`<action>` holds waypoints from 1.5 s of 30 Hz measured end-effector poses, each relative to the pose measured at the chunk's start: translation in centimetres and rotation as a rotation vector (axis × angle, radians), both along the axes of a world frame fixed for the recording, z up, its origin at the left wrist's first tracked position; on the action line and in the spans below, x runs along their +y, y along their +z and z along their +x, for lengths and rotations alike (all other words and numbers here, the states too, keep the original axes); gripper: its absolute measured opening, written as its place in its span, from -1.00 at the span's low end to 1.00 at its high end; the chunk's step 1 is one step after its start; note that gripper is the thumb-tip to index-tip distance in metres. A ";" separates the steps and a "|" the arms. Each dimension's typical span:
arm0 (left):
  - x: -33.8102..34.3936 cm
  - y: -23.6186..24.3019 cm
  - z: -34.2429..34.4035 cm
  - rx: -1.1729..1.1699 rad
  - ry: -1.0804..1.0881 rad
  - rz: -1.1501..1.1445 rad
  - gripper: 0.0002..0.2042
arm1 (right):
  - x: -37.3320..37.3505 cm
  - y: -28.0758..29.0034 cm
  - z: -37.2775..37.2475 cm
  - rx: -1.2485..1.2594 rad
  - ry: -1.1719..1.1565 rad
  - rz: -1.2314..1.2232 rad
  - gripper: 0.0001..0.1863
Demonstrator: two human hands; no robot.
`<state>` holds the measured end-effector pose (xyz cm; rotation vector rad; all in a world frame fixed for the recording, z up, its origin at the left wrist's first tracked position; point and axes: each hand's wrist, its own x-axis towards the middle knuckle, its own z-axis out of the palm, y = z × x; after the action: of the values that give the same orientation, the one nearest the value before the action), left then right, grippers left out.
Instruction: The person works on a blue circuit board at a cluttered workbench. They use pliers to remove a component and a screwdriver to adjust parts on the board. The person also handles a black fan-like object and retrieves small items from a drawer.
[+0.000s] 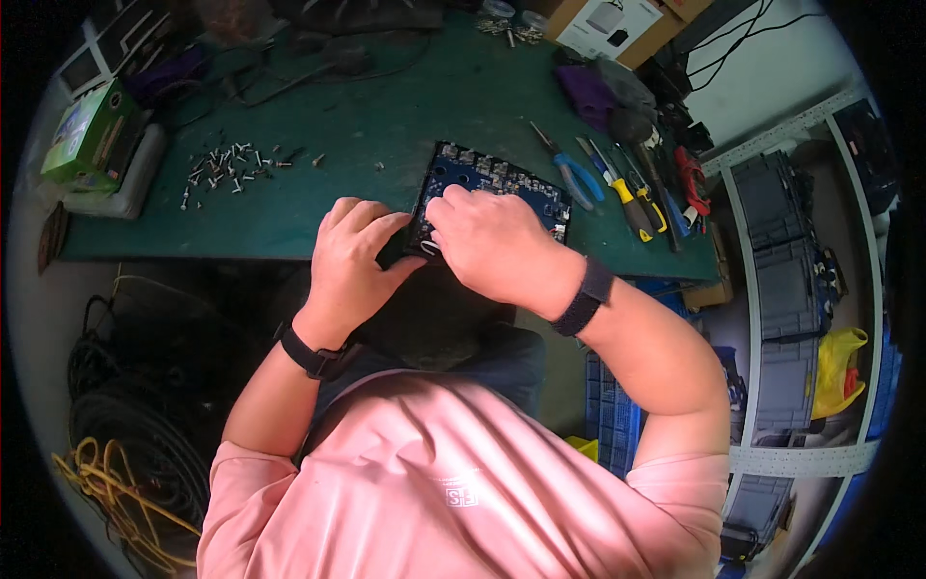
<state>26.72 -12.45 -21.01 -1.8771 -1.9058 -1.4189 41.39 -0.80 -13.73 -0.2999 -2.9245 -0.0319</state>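
Observation:
A dark blue circuit board (516, 180) in a black tray sits at the bench's front edge. My left hand (357, 256) is at its lower left corner, with the index fingertip and thumb on either side of that corner, gripping it. My right hand (487, 241) lies over the board's lower left part with fingers bent and pressed together; what they hold is hidden. A short white wire (427, 246) shows under those fingers.
Green bench (270, 212) with scattered screws (231, 169), a green box (82, 135), pliers (579, 179), screwdrivers (632, 203) and a cardboard box (617, 29). Grey crates (781, 289) fill shelving at right; cable coils (125, 415) lie below at left.

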 end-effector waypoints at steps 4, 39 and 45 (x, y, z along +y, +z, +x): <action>-0.1 -0.1 -0.3 0.001 0.000 0.000 -0.52 | 0.4 0.0 0.0 -0.008 0.050 -0.001 -0.92; 0.2 0.1 0.4 0.004 0.011 0.006 -0.52 | 1.1 0.2 0.5 0.035 0.022 -0.121 -0.85; 0.0 0.2 0.4 -0.015 0.011 -0.006 -0.51 | 0.4 0.3 0.2 0.024 0.057 -0.093 -0.86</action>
<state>27.10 -12.44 -20.84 -1.8607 -1.9263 -1.4299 41.59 -0.45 -13.44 -0.2294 -2.9136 0.1164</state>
